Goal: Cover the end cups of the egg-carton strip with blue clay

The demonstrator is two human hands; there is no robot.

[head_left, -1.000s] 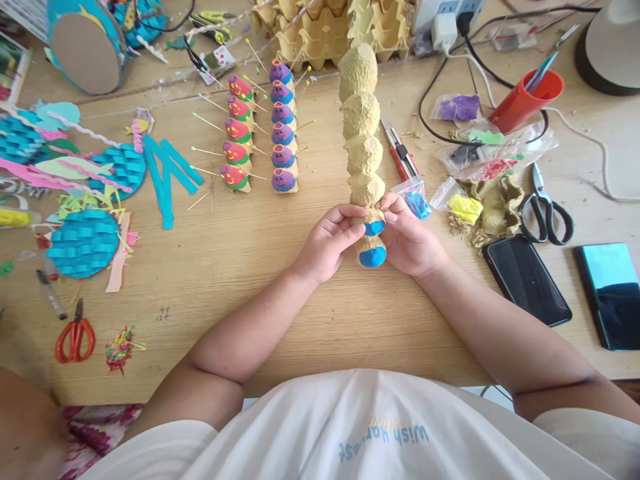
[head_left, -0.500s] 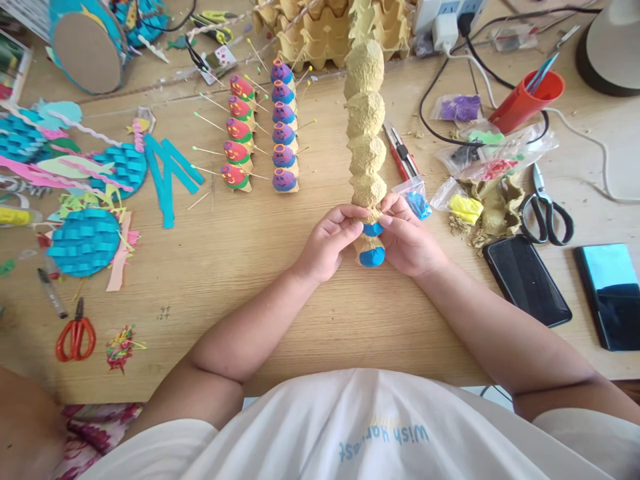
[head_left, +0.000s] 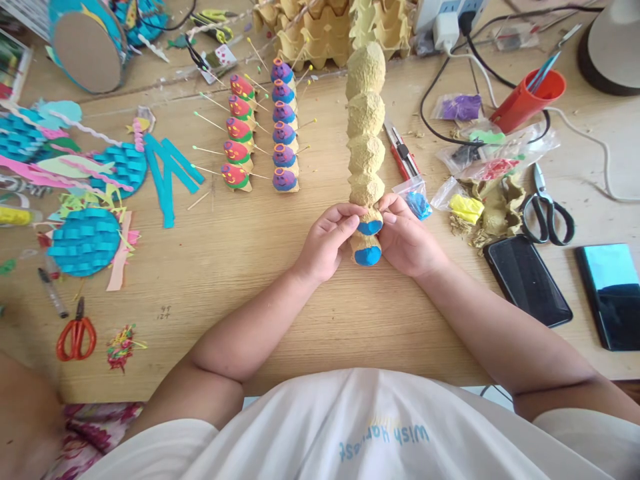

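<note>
A long strip of egg-carton cups (head_left: 367, 150), tan and bumpy, stretches away from me over the table. On its two nearest cups there is blue clay (head_left: 367, 256). My left hand (head_left: 327, 240) pinches the strip's left side near the second cup, thumb and fingers closed. From the right side my right hand (head_left: 407, 240) grips the same spot, fingertips at the edge of the blue patch. Just beyond my right hand lie a small bag of blue clay (head_left: 419, 204) and a red utility knife (head_left: 401, 152).
Two painted egg-carton caterpillars (head_left: 239, 133) with pin-like sticks stand left of centre. Blue woven paper discs (head_left: 86, 241) and orange-handled scissors (head_left: 76, 337) lie further left. To the right are yellow clay (head_left: 466, 208), black-handled scissors (head_left: 547, 213), a phone (head_left: 527, 280) and a red cup (head_left: 527, 100).
The strip's near end has shifted slightly left and tilted, and more of the second cup's blue clay shows between my hands. Both hands keep their grip in nearly the same place.
</note>
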